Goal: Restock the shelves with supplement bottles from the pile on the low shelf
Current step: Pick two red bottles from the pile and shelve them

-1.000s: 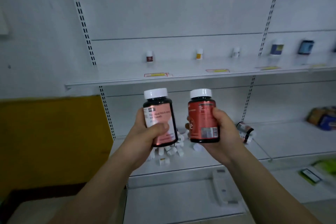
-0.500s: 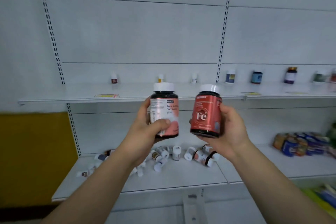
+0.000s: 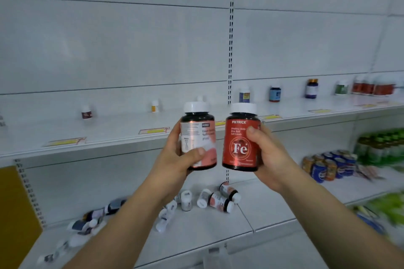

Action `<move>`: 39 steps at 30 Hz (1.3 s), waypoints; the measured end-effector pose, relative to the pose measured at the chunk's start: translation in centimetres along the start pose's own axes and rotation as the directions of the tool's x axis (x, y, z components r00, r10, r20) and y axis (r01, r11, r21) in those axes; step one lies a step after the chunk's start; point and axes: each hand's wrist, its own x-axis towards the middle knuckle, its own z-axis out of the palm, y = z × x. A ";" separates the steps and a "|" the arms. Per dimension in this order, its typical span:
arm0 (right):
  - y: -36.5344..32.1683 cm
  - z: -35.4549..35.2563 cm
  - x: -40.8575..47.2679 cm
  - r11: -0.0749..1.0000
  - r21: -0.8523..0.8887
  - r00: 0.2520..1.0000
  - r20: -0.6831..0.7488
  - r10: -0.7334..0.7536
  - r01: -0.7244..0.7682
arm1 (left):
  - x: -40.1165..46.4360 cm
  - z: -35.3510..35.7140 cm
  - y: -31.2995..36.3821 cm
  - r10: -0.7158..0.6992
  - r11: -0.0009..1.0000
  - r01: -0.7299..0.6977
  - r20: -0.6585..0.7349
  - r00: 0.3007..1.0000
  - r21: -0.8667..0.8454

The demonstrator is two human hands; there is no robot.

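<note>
Red and pink labels up front: the left hand [image 3: 175, 159] is wrapped round a pink bottle [image 3: 198, 137], thumb across the label, and the right hand [image 3: 269, 155] grips a red bottle [image 3: 241, 137] with a big "Fe" on it, thumb near the top of the label. Both are dark bottles with white caps, held upright, side by side and almost touching, in front of the middle shelf [image 3: 109, 137]. That shelf has a few small bottles [image 3: 154, 106] spaced well apart along the back, plus yellow price tags [image 3: 63, 142] on its edge. Down on the low shelf [image 3: 218, 225] sits the pile [image 3: 207, 200], bottles mostly tipped over, scattered off to the left too. Further right there are cans [image 3: 328, 166] on the lower level and something green, too blurry to tell.
</note>
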 end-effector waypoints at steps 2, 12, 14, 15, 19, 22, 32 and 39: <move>-0.7 -1.7 1.1 0.999 -0.032 0.998 -0.067 0.006 -0.008 | 2.5 0.8 -1.4 -0.069 0.987 0.079 0.079 0.995 -0.142; -4.3 -10.3 3.3 0.999 -0.042 0.964 -0.267 -0.003 -0.009 | 9.8 7.7 -6.4 -0.259 0.879 0.318 0.206 0.944 -0.354; -5.2 -12.1 3.7 0.993 -0.117 0.967 -0.252 -0.032 0.002 | 10.9 9.6 -7.2 -0.282 0.851 0.370 0.270 0.921 -0.374; -5.7 -13.2 3.8 0.988 -0.154 0.968 -0.245 -0.053 0.015 | 11.5 10.6 -7.7 -0.295 0.831 0.399 0.300 0.907 -0.388; -8.3 -18.8 3.8 0.968 -0.236 0.964 -0.229 -0.136 0.080 | 13.8 16.0 -9.7 -0.287 0.819 0.425 0.366 0.885 -0.386; -11.3 -23.9 3.6 0.945 -0.309 0.947 -0.257 -0.194 0.110 | 15.5 21.1 -11.4 -0.253 0.852 0.385 0.366 0.896 -0.354; -18.3 -40.4 4.8 0.968 -0.243 0.892 -0.420 -0.165 0.064 | 21.7 38.0 -17.5 -0.106 0.994 0.107 0.182 0.978 0.006; -20.3 -48.5 8.3 0.959 -0.269 0.898 -0.396 -0.191 0.085 | 29.0 43.7 -22.4 -0.106 0.993 0.090 0.283 0.953 0.072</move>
